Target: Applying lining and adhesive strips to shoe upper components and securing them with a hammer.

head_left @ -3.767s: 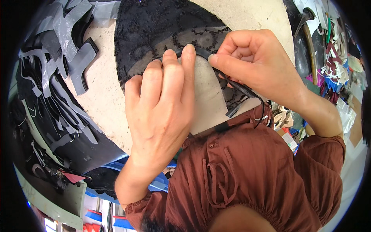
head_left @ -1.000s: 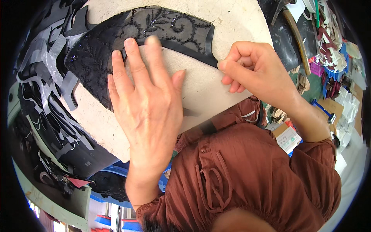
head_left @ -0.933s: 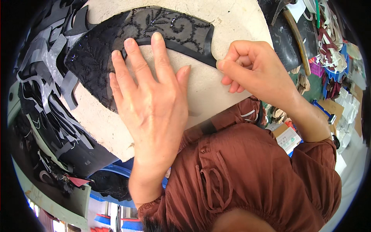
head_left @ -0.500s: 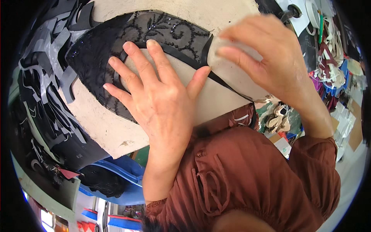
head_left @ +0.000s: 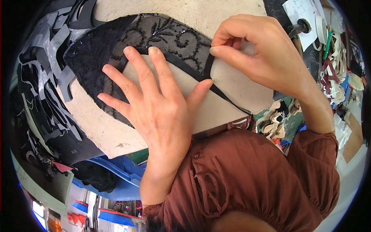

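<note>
A curved black mesh piece (head_left: 116,36) with beaded scrollwork and sequins lies on a pale board (head_left: 119,141). Black binding tape (head_left: 181,66) edges its inner curve, and a loose tail runs off to the lower right. My left hand (head_left: 160,98) rests flat with fingers spread, fingertips on the mesh and its bound inner edge, thumb by the tape near the right corner. At that right end, my right hand (head_left: 257,54) pinches the upper corner of the short taped edge between thumb and forefinger. The fingertips partly cover the corner.
Grey and black cut strips (head_left: 58,54) pile up along the board's left side. A black roll (head_left: 303,26) sits on white paper (head_left: 299,11) at the far right. Below the right forearm are pale cut pieces (head_left: 274,123). A blue chair (head_left: 123,170) stands at lower left.
My right hand, raised and blurred with thumb and fingers apart before, has closed on the right corner of the mesh piece. My left hand stays spread over it.
</note>
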`<state>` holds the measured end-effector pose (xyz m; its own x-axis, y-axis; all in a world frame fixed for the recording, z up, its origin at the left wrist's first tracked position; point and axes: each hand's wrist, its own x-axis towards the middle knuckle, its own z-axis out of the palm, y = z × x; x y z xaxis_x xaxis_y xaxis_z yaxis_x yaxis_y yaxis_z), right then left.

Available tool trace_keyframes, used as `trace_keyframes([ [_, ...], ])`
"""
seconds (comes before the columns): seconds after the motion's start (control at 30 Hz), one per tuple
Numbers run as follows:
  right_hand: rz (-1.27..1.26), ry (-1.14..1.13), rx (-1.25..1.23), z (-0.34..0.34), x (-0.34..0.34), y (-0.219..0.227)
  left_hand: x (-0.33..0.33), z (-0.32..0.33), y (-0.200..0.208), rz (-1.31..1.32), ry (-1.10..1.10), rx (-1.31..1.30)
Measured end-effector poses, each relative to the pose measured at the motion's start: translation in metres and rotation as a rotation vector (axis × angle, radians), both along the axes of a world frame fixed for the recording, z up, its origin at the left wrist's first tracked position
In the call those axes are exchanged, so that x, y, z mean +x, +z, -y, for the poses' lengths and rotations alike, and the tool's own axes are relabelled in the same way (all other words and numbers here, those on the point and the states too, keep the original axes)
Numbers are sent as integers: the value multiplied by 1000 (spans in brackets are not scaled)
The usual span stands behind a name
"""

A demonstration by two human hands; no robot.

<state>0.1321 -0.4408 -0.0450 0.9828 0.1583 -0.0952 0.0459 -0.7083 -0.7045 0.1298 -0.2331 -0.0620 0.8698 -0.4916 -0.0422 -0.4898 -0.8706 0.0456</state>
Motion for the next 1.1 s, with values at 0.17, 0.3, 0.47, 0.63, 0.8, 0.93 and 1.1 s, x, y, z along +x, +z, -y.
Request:
trace_keyframes([
  [0.17,-85,-5,-65,-4,7,8,0,1,-1,0,0,-21],
  [0.3,-228,-152,-175,-7,15,19,-2,0,-2,4,3,-50],
  [0.47,-32,-174,-208,19,8,-3,1,-1,-3,18,-15,-32],
  [0.63,481,360,-247,-12,-35,-9,3,-1,1,49,-24,18],
  [0.8,353,342,-338,-17,-40,-10,7,-10,4,-9,-92,14],
  [0.93,323,316,-409,-27,-44,-5,7,-10,4,-5,-127,-2],
  [1.1,13,161,105,-3,-19,3,10,-20,3,-25,-137,-68],
])
